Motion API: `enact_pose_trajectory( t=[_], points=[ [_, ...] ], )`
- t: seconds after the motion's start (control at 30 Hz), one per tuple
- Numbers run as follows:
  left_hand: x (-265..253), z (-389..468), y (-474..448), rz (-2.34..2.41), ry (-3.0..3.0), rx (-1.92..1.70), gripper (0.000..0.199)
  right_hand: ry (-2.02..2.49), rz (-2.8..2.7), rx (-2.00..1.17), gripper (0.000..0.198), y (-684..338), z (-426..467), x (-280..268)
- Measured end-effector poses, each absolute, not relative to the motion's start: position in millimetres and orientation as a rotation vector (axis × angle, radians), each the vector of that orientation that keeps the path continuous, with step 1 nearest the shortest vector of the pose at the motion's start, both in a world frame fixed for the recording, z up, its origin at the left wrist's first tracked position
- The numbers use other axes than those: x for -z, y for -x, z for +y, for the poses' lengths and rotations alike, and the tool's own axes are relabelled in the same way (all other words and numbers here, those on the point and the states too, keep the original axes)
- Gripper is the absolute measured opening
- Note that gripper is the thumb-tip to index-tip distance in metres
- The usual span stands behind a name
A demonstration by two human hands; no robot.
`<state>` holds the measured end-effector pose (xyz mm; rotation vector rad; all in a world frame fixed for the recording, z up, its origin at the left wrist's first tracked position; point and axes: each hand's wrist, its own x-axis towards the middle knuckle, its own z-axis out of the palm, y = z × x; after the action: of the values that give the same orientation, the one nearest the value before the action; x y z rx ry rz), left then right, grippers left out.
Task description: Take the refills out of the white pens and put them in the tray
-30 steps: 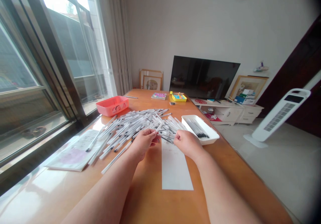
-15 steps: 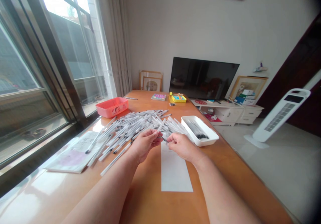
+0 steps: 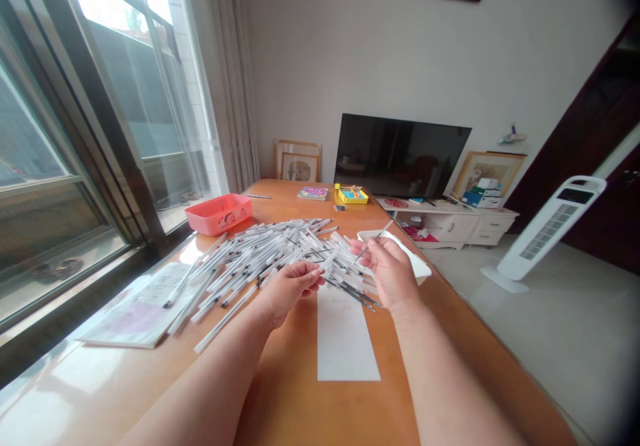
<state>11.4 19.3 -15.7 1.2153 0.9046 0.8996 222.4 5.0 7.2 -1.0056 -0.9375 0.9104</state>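
Observation:
My left hand (image 3: 295, 289) is closed in a pinch on a clear pen barrel (image 3: 329, 259), which points up and away over the pile. To its right, my right hand (image 3: 393, 269) is raised, with a thin greyish pen refill (image 3: 383, 231) slanting between its fingers. Beyond both hands spreads a heap of clear pen barrels (image 3: 260, 253), many with black ends. Several black-ended refills (image 3: 353, 291) lie below my right hand, over the top of a white paper strip (image 3: 345, 346). My right hand partly covers a white plastic tray (image 3: 423, 266) and hides its contents.
A red plastic basket (image 3: 219, 215) stands at the left by the window. A booklet (image 3: 135, 313) lies under some barrels at the near left. Farther back are a colourful book (image 3: 313, 193) and a yellow box (image 3: 353, 196). The wooden table's right edge drops to the floor.
My hands have come apart. The right one has moved up and right, now with a refill slanting upward in its fingers, uncovering the refills on the paper. The left one has stayed nearly in place.

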Motion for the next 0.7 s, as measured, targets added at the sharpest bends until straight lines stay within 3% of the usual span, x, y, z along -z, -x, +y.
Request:
enact_pose_trajectory(
  t=[0.4, 0.7],
  points=[
    [19.2, 15.6, -17.1, 0.884, -1.326, -0.831, 0.028, 0.952, -0.926, -0.741, 0.025, -213.3, 1.9, -9.1],
    [17.1, 14.9, -17.2, 0.862, -1.307, -0.821, 0.029, 0.993, -1.022, -0.867, 0.028, -205.3, 2.1, -1.5]
  ],
)
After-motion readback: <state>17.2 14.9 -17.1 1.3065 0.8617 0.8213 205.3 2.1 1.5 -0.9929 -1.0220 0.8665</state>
